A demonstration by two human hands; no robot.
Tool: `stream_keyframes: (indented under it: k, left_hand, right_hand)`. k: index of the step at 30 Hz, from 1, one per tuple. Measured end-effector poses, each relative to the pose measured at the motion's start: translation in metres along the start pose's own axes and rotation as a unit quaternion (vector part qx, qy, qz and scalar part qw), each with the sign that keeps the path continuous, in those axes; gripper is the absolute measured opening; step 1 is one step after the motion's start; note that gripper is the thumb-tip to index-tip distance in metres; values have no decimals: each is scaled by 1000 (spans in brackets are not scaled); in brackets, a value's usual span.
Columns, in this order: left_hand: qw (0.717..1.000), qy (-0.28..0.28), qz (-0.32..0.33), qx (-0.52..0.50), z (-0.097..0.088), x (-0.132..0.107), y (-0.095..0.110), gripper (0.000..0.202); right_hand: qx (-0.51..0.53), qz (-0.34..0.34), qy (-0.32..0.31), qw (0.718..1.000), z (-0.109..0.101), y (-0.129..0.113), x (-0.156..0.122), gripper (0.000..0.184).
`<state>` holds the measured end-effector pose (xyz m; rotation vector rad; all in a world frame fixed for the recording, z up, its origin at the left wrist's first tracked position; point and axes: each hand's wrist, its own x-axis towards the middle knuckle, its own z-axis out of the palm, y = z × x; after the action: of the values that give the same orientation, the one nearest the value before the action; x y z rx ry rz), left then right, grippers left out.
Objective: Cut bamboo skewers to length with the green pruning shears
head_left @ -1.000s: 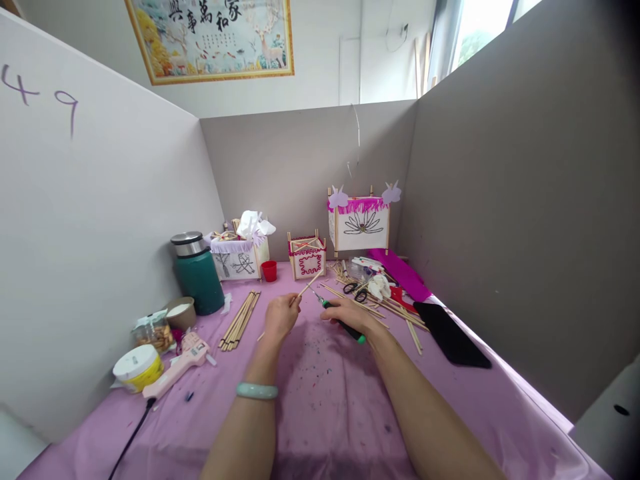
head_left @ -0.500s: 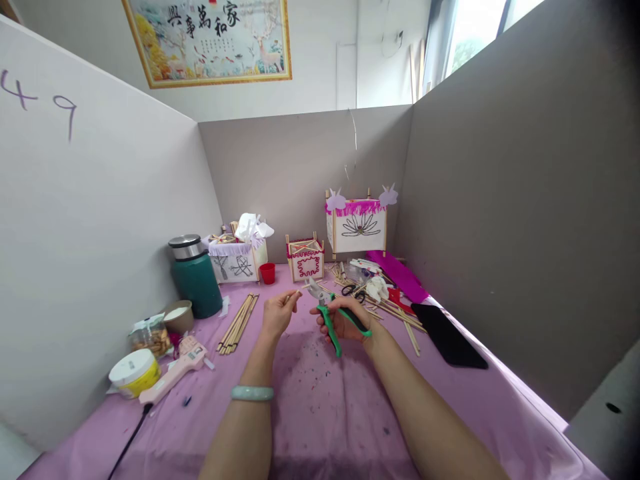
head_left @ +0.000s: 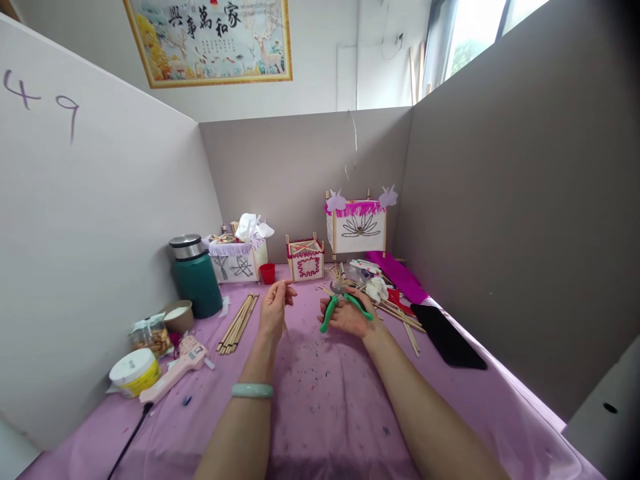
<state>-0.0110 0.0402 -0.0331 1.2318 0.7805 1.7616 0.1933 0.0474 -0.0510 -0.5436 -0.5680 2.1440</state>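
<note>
My left hand, with a pale green bangle on its wrist, is closed in a pinch above the middle of the table. A thin wooden stick shows below its fingers, mostly hidden by the hand. My right hand is turned palm up, holding green-handled cutters. The handles are spread apart, and the metal blades point away from me toward the heap of sticks. The two hands are apart from each other.
A bundle of sticks lies left, near a green bottle and a pink glue gun. Decorated lanterns and a red cup stand behind. Right are loose sticks, scissors and a black phone-like slab.
The cutters have tilted in my right hand, their blades swinging away from my left hand. My left hand has drawn slightly left and turned, so the stick points down.
</note>
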Motion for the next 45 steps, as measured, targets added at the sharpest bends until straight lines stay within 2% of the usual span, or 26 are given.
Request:
stream_keyframes:
  k: [2,3,5,7,9,11,12,14,17,20,23,30,39,45]
  left_hand:
    - [1000,-10,-4,14,2,-1,-1,38]
    - [1000,-15,-5,20,2,-2,-2,37]
    - [999,-22,-3,25,3,-2,-3,35]
    - [999,-28,0,29,3,-3,-4,33]
    - [998,-38,1,40,3,-2,-6,32]
    - [997,-46,3,55,3,-2,-8,32]
    - [997,-47,4,64,3,-2,-9,32]
    - [995,-45,10,90,2,-2,-11,31]
    - [988,-32,28,149,0,-1,-13,30]
    - [977,-20,57,205,-3,0,-13,25]
    - [970,-19,75,232,-4,0,-11,22]
    - [969,-6,76,234,-2,-2,-5,20]
    - [977,0,67,203,-2,-2,-4,18]
    - [977,-3,68,204,-3,-2,-6,18]
  right_hand:
    - [-107,-16,55,993,10,5,-1,27]
    - [-172,-45,80,981,14,8,-1,25]
    - [-311,-140,101,935,20,12,-1,24]
    - [-451,-248,87,853,24,15,-1,23]
    - [-572,-336,79,744,26,18,-1,26]
    - [-649,-395,81,645,27,23,0,37]
    - [-673,-413,88,608,28,25,0,43]
    - [-706,-426,97,558,28,29,1,51]
    - [-740,-424,102,512,27,33,2,58]
    - [-757,-420,105,489,27,32,0,59]
    - [-763,-419,105,481,29,32,-1,58]
    - [-769,-407,115,478,30,32,-2,58]
    - [-767,-394,113,494,32,32,-4,55]
    - [-775,-390,110,485,33,30,-4,55]
